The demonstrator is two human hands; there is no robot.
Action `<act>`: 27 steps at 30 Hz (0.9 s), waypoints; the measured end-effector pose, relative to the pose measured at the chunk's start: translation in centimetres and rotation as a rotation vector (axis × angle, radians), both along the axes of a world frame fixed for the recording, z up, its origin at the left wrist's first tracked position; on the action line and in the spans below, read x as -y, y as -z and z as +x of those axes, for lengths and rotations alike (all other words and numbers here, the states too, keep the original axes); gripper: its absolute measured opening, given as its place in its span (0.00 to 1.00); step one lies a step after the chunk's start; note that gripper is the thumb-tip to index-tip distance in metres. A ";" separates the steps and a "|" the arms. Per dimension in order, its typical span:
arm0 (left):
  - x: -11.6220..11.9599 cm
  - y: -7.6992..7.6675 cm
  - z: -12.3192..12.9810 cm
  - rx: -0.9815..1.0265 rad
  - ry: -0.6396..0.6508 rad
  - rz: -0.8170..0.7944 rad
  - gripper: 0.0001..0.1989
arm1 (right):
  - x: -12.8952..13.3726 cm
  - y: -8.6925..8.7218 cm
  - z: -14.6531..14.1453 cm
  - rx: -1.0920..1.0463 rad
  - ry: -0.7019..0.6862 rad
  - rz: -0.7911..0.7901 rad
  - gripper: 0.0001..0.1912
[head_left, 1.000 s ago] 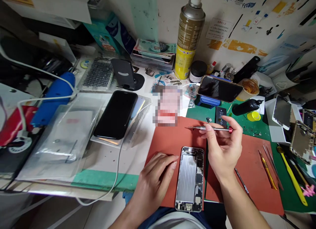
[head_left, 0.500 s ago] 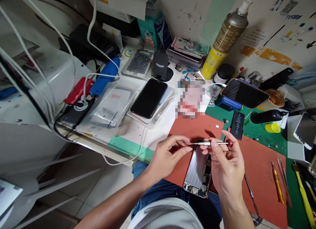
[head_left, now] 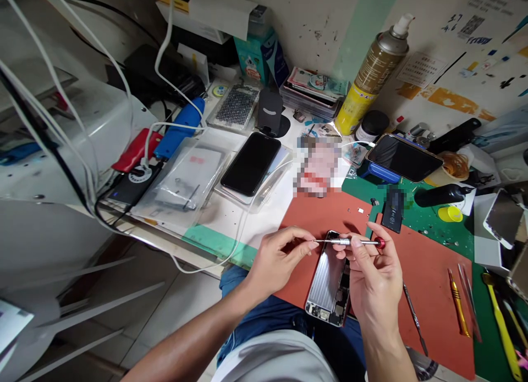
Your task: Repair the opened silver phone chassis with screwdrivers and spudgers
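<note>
My right hand (head_left: 373, 266) grips a silver screwdriver (head_left: 344, 241) with a red end cap, held level above an opened phone body (head_left: 329, 286). The driver's thin tip points left and meets the fingertips of my left hand (head_left: 282, 255), whose thumb and index finger are pinched together around it. Whether a tiny screw sits there is too small to tell. The phone body lies at the near edge of the red-brown mat (head_left: 433, 294), its silver inside facing up. A black battery (head_left: 393, 209) rests beyond my right hand.
A black phone (head_left: 251, 163) lies on the left with plastic bags beside it. At the back stands a yellow spray can (head_left: 371, 77). Another phone (head_left: 406, 156) leans on a blue stand. Tweezers and a gold screwdriver (head_left: 458, 302) lie at the right. A white cable (head_left: 239, 239) crosses the desk edge.
The camera view has shifted slightly. My left fingertips now close on the screwdriver's tip, where before thumb and index finger were a little farther apart.
</note>
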State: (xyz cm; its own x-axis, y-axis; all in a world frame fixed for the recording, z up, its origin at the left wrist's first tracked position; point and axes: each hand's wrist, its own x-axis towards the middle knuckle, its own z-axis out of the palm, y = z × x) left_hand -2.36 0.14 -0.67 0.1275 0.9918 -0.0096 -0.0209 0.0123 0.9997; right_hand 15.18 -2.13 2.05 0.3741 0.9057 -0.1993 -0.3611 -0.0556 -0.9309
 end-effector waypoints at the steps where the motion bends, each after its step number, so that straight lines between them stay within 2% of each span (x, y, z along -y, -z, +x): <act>1: 0.0 0.0 0.0 -0.001 0.004 0.004 0.02 | 0.0 0.0 0.1 0.001 0.004 0.000 0.24; 8: -0.1 0.1 -0.1 -0.010 0.018 0.046 0.05 | 0.2 0.0 0.5 0.055 0.044 0.003 0.25; 17: 0.1 0.1 -0.2 -0.008 0.006 0.048 0.07 | 0.8 0.0 0.1 0.136 0.052 0.128 0.21; 27: 0.3 0.3 -0.2 0.044 -0.016 0.071 0.07 | 2.4 0.7 -0.3 0.299 0.123 0.213 0.23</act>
State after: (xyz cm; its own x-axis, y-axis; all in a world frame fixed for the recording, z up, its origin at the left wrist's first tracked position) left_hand -2.55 -0.12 -0.97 0.1107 0.9917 0.0660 -0.0647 -0.0590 0.9962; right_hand 14.87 -4.49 1.38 0.4955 0.8599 0.1228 -0.0642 0.1772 -0.9821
